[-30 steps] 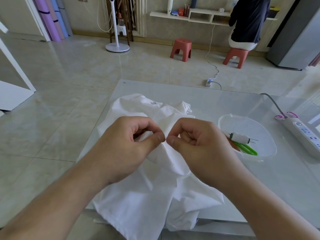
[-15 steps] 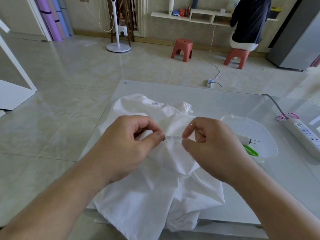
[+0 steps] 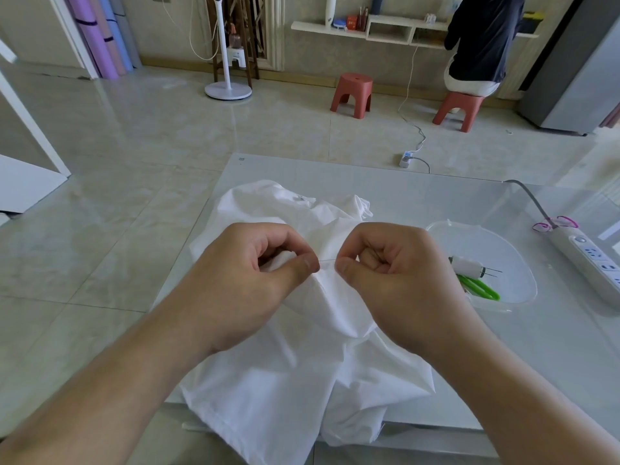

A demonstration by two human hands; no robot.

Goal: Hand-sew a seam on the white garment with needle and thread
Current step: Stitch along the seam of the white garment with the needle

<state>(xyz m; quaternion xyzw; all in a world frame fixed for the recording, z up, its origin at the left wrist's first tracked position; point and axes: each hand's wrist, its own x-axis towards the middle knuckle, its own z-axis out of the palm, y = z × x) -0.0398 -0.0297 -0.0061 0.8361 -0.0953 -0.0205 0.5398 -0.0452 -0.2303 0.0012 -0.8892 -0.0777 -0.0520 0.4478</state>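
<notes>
White garment (image 3: 268, 364) lies bunched on the glass table (image 3: 436, 203); the left hand (image 3: 248, 283) pinches a fold, and the right hand (image 3: 396, 280), which was drawn aside, has closed back in, pinching the needle (image 3: 327, 260) (a fresh stitch, likely).

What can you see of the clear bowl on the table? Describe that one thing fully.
The bowl is shallow, round and looks like clear thin plastic. It sits upright on the glass table, to the right of the garment and near the right hand, touching neither as far as shows. Inside lie a white thread spool with pins and green-handled scissors.
</notes>
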